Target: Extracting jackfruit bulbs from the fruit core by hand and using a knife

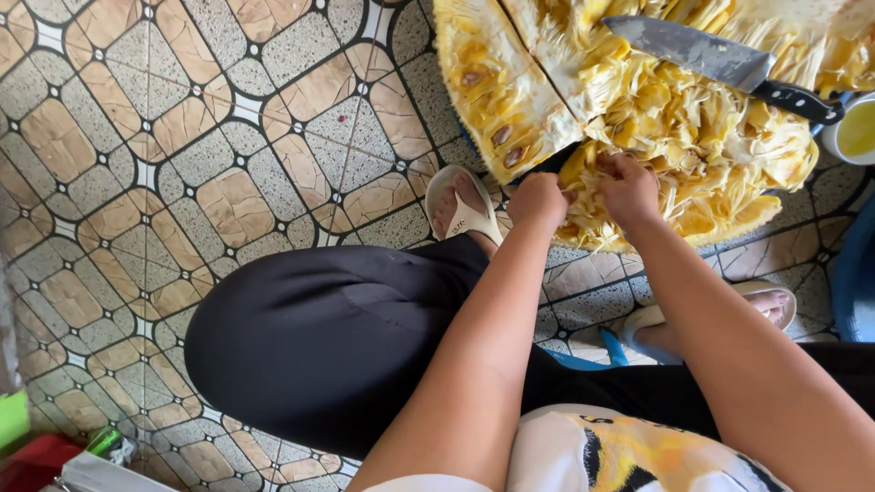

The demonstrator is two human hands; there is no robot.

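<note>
both hands dig into the cut jackfruit (693, 137), left hand (538, 200) and right hand (627, 187) pinching fibres; the knife (720, 59) lying atop the jackfruit could slide onto fingers.

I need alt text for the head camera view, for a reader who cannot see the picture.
Seen from above, a squatting person's left hand and right hand pull at the yellow flesh of a cut jackfruit on a patterned tile floor. A knife lies on the fruit, and the person wears pale sandals.
</note>
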